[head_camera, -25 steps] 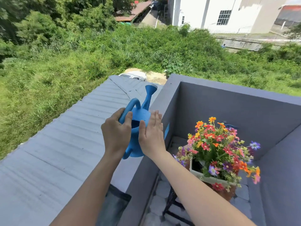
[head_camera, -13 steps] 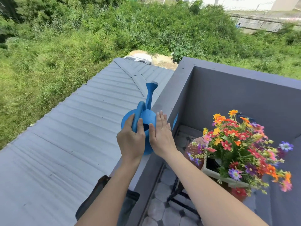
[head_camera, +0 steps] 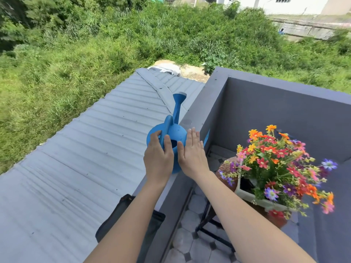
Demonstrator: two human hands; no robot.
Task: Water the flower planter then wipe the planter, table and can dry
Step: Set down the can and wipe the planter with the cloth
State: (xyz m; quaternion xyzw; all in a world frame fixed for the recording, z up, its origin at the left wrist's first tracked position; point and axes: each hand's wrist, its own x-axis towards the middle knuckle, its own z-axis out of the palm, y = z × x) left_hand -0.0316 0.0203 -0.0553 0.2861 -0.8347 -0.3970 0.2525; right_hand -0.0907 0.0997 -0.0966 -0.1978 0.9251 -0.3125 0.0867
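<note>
Head view: a grey parapet wall (head_camera: 191, 118) encloses a small balcony with a pale paved floor (head_camera: 191, 242). Left of the wall lies a corrugated grey roof (head_camera: 79, 164), and beyond it thick green brush. The blue watering can (head_camera: 175, 132) stands on top of the wall, spout pointing away. The left hand (head_camera: 158, 160) curls around the can's handle, thumb and fingers closed on it. The right hand (head_camera: 192, 154) lies flat against the can's side, fingers straight, gripping nothing. Right of the wall and lower, the white flower planter (head_camera: 264, 202) sits on a round table (head_camera: 226, 168). Compared with a second ago, the can has come down from mid-air onto the wall.
</note>
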